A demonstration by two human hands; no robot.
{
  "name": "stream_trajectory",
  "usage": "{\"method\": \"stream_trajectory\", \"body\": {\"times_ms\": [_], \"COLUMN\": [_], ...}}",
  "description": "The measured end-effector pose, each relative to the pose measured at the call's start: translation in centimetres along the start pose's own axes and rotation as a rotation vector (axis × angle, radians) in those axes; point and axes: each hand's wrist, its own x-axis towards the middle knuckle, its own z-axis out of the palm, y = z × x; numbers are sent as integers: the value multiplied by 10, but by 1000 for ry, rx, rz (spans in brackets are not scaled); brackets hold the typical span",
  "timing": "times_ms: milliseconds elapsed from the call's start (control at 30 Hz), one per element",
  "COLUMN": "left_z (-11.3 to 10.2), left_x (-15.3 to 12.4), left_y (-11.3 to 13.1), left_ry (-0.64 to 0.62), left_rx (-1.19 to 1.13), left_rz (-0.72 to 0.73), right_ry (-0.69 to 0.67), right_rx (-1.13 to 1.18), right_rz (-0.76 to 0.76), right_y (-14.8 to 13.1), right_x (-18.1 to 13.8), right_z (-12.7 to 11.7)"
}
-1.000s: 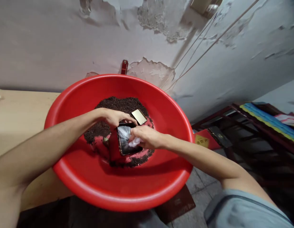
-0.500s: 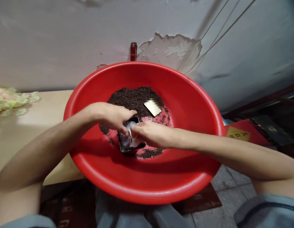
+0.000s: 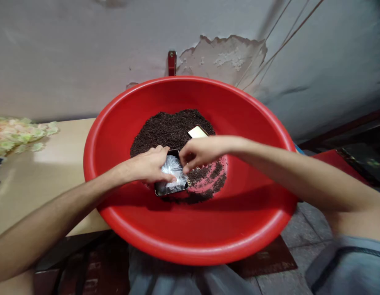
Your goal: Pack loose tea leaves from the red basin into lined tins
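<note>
A big red basin rests on my lap against the table edge, with a heap of dark loose tea leaves inside. A small dark square tin lined with a clear plastic bag sits among the leaves. My left hand lies on the tin's left side, fingers curled over the bag. My right hand hovers at the tin's right edge, fingers pinched together at the bag and leaves. A gold tin lid lies on the leaves just behind my right hand.
A light wooden table is at the left with a pale green and pink bunch on its far end. A peeling grey wall stands behind, with a red hook. Tiled floor and dark furniture lie at the right.
The view shifted right, then settled. My right hand lifted off the bag and moved to the tin's right edge, while my left hand slid down over the bag.
</note>
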Motion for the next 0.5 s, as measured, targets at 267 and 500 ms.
{"method": "stream_trajectory", "body": {"times_ms": [267,500], "left_z": [-7,-19], "left_x": [0,-13], "left_y": [15,7], "left_ry": [-49,-85], "left_rx": [182,320], "left_rz": [-25,-197], "right_ry": [372,442], "right_rx": [-198,-108], "right_rz": [768,788], "right_y": [126,131], "right_x": [50,63], "right_z": [7,34]}}
